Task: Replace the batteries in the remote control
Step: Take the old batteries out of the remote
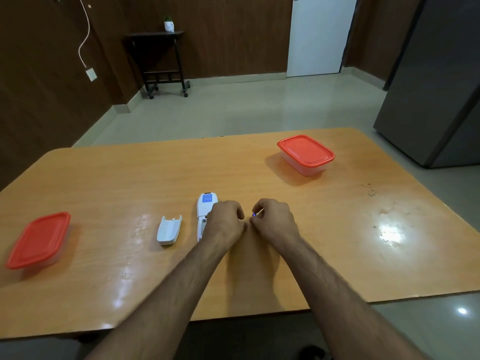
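White remote (205, 203), red-lidded containers (306, 150)

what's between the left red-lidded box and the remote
Only the detached battery cover, lying on the table between the left red-lidded box and the remote; the head view shows it.

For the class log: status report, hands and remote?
Right hand pinching battery. Left hand curled, contents hidden. Remote open, cover off. Nothing obstructing.

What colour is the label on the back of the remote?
Blue, with small pale print, on the white remote; seen in the head view.
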